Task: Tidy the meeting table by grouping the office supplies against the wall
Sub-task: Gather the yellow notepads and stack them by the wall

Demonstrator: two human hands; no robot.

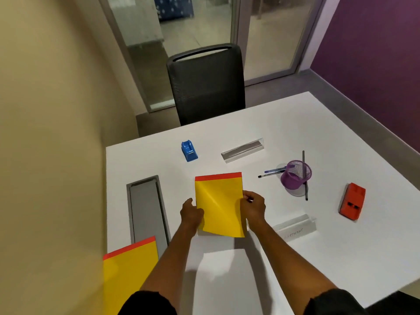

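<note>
Gripping a yellow notepad [219, 205] with a red top strip, both hands work near the middle of the white table [295, 258]: the left hand [191, 213] has its fingers closed on the pad's left edge, and the right hand [253, 206] pinches the right edge between thumb and curled fingers. The pad's near end is lifted slightly off the table. A second yellow notepad [127, 273] lies at the near left corner, its edge against the beige wall [52, 133], just beside a grey recessed cable tray [146, 210] set along the left edge. A blue tape dispenser [189, 150] sits toward the far left corner. Near the far edge lies a clear name holder [242, 150]; another clear name holder [295, 227] with faint lettering rests just right of the right hand. A purple mesh cup [295, 175] lies tipped toward the right side, pens [271, 172] touching it and a dark pencil [305, 176] crossing it. A red stapler [352, 201] sits near the right edge. A black chair [206, 85] stands at the far edge.
</note>
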